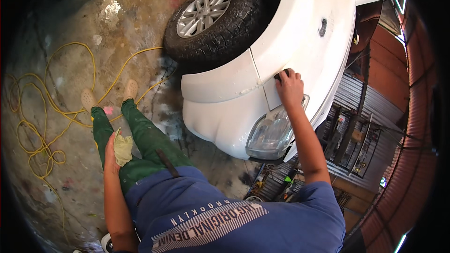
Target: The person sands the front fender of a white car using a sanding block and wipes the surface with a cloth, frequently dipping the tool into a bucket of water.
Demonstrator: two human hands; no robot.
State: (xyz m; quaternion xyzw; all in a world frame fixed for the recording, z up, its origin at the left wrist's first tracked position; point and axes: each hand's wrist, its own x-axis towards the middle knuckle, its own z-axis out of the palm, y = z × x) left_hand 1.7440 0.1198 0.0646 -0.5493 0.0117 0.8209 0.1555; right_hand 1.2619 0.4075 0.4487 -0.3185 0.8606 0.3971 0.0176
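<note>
My right hand (290, 89) is closed around a small dark block (280, 73), mostly hidden under the fingers. It rests on the front corner of a white car (323, 61), just above the headlight (272, 133) and beside the seam between fender and bumper (220, 107). Down by my thigh, my left hand (110, 153) is wrapped round a crumpled pale yellow-green cloth (123, 148). A dark scuffed patch (322, 27) marks the painted panel beyond my right hand.
The front wheel (204, 14) with its knobbly tyre stands left of the fender. A yellow hose or cable (42, 147) lies in loops over the stained concrete floor (122, 28), passing by my feet. A metal rack (351, 136) stands at the right, against corrugated sheeting.
</note>
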